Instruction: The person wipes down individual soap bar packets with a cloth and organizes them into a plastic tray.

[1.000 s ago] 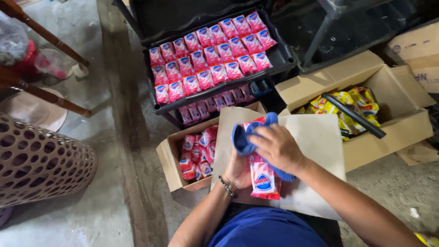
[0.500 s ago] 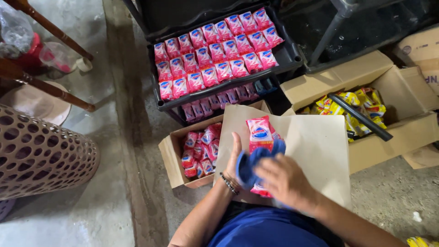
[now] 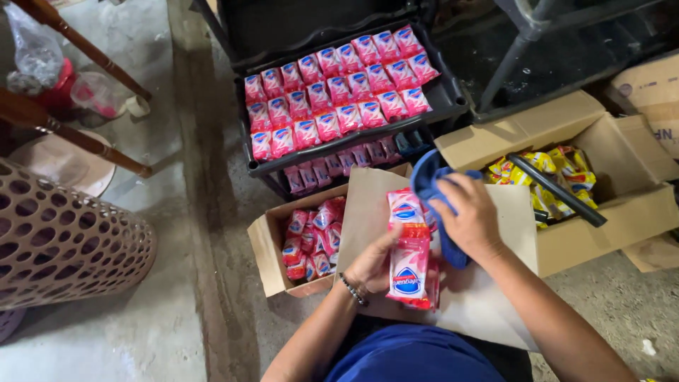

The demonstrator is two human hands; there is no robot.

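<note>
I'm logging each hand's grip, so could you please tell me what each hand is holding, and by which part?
The left hand grips a strip of pink packets at its left edge, near the middle. The right hand clutches a bunched blue cloth.

Top: blue garment (image 3: 414, 357), short-sleeved, forearms bare.
Left wrist: dark beaded bracelet (image 3: 353, 290), just behind the fingers (image 3: 387, 239).
Right hand (image 3: 470, 216): nothing worn.

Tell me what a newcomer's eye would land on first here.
First, the rows of pink packets filling the black tray at top centre. Next, at the middle, the left hand holds a strip of pink packets while the right hand grips a blue cloth. On the right, an open cardboard box holds yellow packets.
</note>
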